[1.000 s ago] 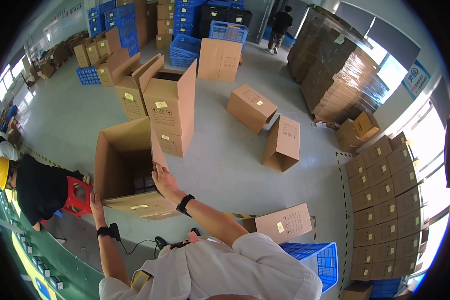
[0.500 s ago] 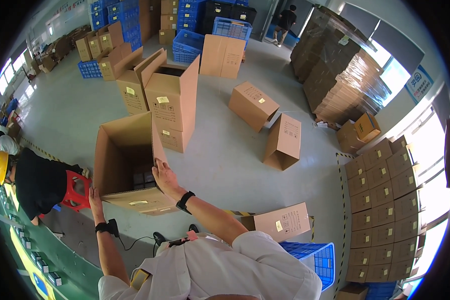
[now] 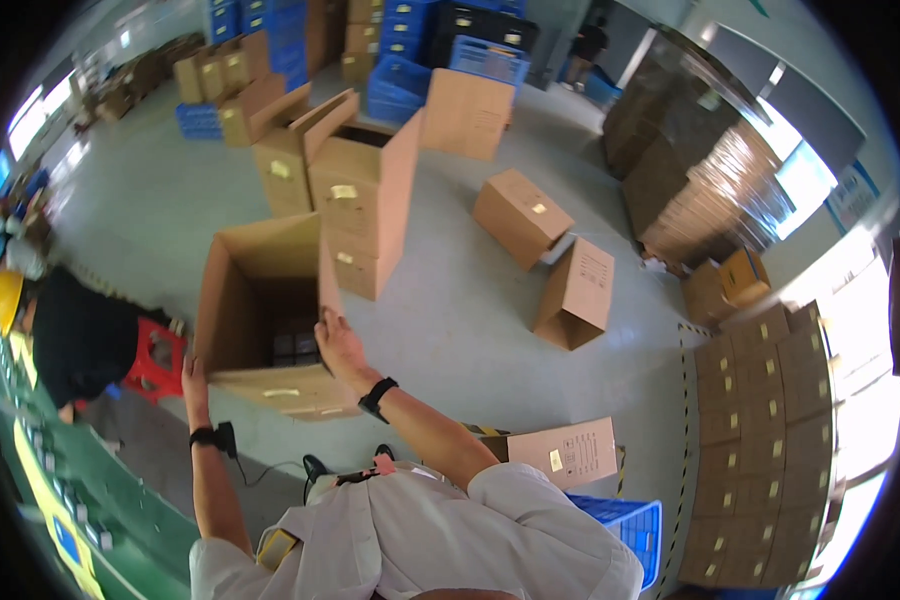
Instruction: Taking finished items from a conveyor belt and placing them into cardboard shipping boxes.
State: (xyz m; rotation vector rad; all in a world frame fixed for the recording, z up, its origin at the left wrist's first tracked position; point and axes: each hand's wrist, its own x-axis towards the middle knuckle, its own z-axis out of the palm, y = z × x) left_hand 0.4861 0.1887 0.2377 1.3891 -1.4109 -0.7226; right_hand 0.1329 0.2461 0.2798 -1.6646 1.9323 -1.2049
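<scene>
A tall open cardboard box point(image 3: 284, 391) stands in front of me with its top edges raised. Deep inside, several small grey boxes point(image 3: 296, 348) lie in the corner near my right hand. My left hand point(image 3: 195, 380) is closed on the near left edge of the carton. My right hand point(image 3: 341, 347) grips the right wall at its top edge, fingers partly hidden behind the cardboard. Each wrist wears a black band. Beyond the carton, two more tall open cardboard boxes point(image 3: 346, 212) stand close together with flaps up.
At left a person in black point(image 3: 85, 335) sits on a red stool point(image 3: 158, 358) by a green workbench point(image 3: 135, 510). Two cartons point(image 3: 576, 293) lie on the floor at right. A blue crate point(image 3: 642, 535) is beside me, and stacked cartons point(image 3: 760, 445) line the right wall.
My view has tilted and turned slightly, so the surroundings sit further right in the picture. Both hands keep hold of the carton. The distant person has moved slightly by the doorway.
</scene>
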